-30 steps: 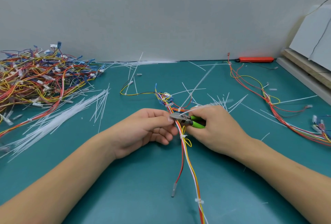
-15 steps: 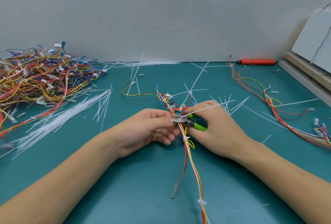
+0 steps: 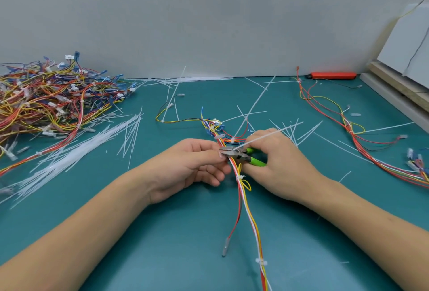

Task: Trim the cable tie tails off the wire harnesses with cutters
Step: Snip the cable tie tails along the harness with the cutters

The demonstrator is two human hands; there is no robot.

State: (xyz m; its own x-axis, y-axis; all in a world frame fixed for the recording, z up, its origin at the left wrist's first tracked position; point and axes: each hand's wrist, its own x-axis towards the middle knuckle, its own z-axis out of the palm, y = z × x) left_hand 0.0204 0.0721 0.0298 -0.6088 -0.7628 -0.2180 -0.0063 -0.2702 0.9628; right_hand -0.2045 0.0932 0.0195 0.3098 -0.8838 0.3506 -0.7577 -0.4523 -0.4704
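Green-handled cutters (image 3: pixel 241 156) in right hand (image 3: pixel 281 165) bear no legible writing.

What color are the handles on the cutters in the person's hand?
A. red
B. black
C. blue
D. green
D: the cutters held in the right hand have bright green handles sticking out between the fingers, right by the wire harness.

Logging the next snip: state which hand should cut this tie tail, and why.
Right. The right hand already grips the green-handled cutters, their tips at the tie tail by the harness. The left hand pinches the harness there, probably steadying it.
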